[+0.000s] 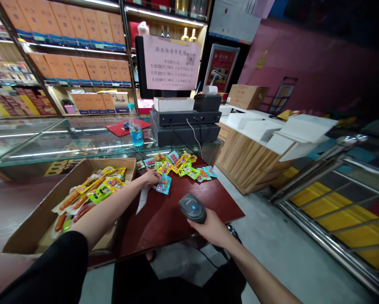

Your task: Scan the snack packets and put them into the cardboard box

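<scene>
My left hand (150, 178) pinches the edge of a small blue snack packet (163, 184) just above the dark red table (154, 232). In my right hand (212, 228) is a dark grey barcode scanner (192, 208) with a blue light on top, its head pointing toward the packet side. Behind the left hand lies a loose pile of yellow, green and blue snack packets (183, 162). A strip of white paper (142, 200) rests below the left wrist. My left forearm crosses over an open cardboard box (28, 226) holding packaged sausages (82, 198) and more bright packets.
Behind the table runs a glass counter (66, 137) with a bottle of blue drink (135, 128). A cash drawer (185, 134) and a monitor with a paper sign (172, 63) stand there. At right are a wooden cabinet (243, 158) and a metal railing (322, 228).
</scene>
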Available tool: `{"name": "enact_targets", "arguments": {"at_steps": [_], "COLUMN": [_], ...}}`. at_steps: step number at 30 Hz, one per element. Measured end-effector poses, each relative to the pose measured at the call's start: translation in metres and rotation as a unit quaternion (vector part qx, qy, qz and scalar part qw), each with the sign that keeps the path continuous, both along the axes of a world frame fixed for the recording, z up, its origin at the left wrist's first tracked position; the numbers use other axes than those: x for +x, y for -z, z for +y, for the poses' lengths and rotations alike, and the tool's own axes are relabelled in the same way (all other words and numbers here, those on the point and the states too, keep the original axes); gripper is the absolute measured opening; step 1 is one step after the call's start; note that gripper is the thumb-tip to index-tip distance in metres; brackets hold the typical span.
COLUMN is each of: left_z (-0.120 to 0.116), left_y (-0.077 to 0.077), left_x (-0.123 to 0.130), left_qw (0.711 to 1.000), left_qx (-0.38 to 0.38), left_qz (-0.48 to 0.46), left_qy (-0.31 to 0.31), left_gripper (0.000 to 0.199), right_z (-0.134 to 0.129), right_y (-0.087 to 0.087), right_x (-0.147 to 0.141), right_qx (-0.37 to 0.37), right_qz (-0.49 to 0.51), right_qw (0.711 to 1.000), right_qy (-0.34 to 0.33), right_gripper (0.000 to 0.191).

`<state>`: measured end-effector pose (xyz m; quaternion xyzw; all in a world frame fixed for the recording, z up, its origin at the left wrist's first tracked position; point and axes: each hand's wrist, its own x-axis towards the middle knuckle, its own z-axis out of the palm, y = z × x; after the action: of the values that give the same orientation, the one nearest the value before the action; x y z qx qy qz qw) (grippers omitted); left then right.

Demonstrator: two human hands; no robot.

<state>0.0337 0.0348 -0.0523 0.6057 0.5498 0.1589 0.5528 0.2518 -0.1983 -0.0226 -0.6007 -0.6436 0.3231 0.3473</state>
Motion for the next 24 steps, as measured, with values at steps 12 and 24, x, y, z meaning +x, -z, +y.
{"name": "enact_targets", "arguments": {"at_steps": [12, 24], "left_z": [-0.024, -0.024], "left_y": [-0.011, -0.017], "left_x": [0.006, 0.003], "left_qw": [0.985, 0.983], "left_qx": [-0.123, -0.108], "left_qz": [-0.116, -0.145], "left_qy": [0.030, 0.026], "left_gripper": [0.043, 0.043], "right_z": [0.002, 0.001], "right_y": [-0.005, -0.004], "right_x": [-0.016, -0.016], "right_qx": [-0.007, -0.001], "right_qz": [0.003, -0.012], "right_qw": [1.000, 0.999], "right_qy": [-0.017, -0.031], "right_gripper": [0.026, 0.029]}}
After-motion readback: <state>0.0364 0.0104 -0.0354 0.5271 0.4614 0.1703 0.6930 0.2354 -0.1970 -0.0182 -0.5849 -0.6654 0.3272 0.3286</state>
